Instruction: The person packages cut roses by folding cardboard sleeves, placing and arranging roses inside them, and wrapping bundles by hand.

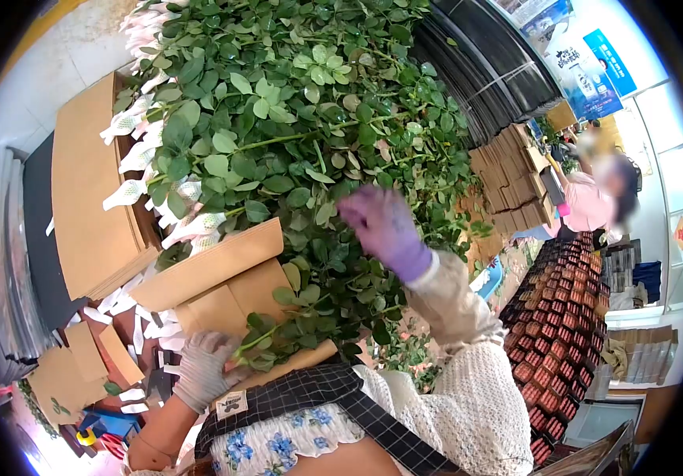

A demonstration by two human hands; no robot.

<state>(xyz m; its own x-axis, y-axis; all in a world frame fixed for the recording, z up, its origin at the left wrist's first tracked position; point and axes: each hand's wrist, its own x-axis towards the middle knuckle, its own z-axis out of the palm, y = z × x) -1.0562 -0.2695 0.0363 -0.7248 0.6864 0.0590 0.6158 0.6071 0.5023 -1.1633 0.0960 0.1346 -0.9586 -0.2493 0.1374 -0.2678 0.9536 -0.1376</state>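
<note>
My left hand, in a whitish striped glove, is closed around the flower end of a leafy rose stem beside a folded cardboard sheet; the bloom is mostly hidden. My right hand, in a purple glove, hovers over the big pile of rose stems. Its fingers point left and are blurred, so their grip is unclear. Along the pile's left side, rose heads in white foam nets stick out.
Cardboard sheets stand at left, with loose white foam nets below. Stacked black sheets and folded cardboard lie at the back right. Rows of dark crates line the right. Another person in pink works beyond.
</note>
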